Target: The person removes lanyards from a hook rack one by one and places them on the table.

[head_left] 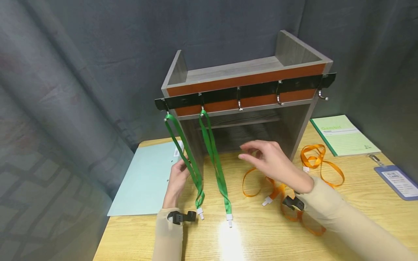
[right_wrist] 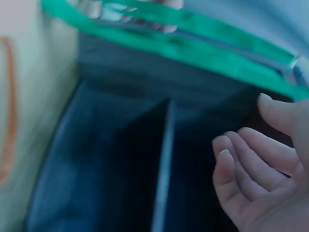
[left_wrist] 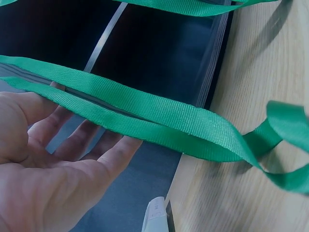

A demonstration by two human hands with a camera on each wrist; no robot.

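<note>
Two green lanyards hang by their loops from the two leftmost hooks of a black hook rail (head_left: 258, 88), white clips at their lower ends. My left hand (head_left: 177, 180) is at the leftmost lanyard (head_left: 198, 183); in the left wrist view its fingers extend loosely behind the green strap (left_wrist: 193, 118), without curling round it. To the right hangs the second lanyard (head_left: 223, 186). My right hand (head_left: 266, 159) is raised in front of the shelf's opening, fingers loosely bent and thumb apart. In the right wrist view that hand (right_wrist: 256, 179) holds nothing.
The hook rail crosses the front of a grey wooden shelf unit (head_left: 294, 127). Orange lanyards (head_left: 313, 148) lie on the table at right, partly beneath my right forearm. A green notepad (head_left: 346, 136) and a blue badge holder (head_left: 398, 181) lie farther right, a light-blue folder (head_left: 140, 177) at left.
</note>
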